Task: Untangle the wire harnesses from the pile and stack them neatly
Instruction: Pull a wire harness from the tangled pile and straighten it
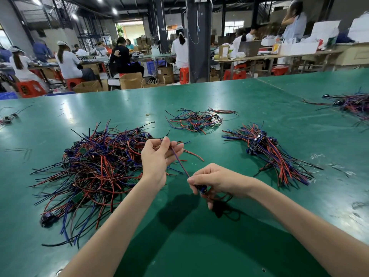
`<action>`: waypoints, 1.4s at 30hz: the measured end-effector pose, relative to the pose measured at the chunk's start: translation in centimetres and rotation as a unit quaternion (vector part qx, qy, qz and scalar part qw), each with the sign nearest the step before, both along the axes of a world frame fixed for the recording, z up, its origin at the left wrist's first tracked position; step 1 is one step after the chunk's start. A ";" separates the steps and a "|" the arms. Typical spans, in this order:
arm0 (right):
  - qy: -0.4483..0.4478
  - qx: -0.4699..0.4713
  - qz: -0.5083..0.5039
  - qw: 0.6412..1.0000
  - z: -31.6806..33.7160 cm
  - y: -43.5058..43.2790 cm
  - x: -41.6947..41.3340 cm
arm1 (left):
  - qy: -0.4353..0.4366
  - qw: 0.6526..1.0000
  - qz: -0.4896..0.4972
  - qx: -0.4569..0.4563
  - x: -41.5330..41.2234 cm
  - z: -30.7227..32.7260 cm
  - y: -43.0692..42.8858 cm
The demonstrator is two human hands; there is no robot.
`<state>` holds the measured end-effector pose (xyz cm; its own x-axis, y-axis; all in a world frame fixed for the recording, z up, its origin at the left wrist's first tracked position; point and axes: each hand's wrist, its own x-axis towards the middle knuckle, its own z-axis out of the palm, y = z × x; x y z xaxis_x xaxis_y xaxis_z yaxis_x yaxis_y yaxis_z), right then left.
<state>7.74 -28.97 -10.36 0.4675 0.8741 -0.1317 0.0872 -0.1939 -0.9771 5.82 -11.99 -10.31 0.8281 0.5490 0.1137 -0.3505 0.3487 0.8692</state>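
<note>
Purple wire (180,164) in left grip (157,156)

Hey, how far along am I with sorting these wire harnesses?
Done: a stack lies aligned at right. In hand: one harness, its wire pinched by the left hand, its board end gripped by the right hand. Left: the big tangled pile at left, which looks like the bulk, and a smaller loose bunch behind.
</note>
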 end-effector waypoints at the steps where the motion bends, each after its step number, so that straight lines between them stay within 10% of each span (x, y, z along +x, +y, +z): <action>1: 0.010 0.000 0.000 1.000 0.0 0.0 0.0 | -0.003 0.999 -0.018 -0.046 -0.1 0.2 -0.1; 7: 0.083 0.025 -0.030 0.996 -0.5 0.2 0.2 | 0.001 0.983 -0.044 -0.177 0.0 0.9 0.6; 24: 0.079 0.098 -0.190 0.974 -0.8 0.3 2.0 | 0.041 0.979 -0.090 -0.180 0.1 0.6 1.1; 42: 0.062 0.130 -0.259 0.955 -0.9 -0.5 3.2 | 0.136 0.976 -0.167 -0.037 -0.5 0.6 -0.7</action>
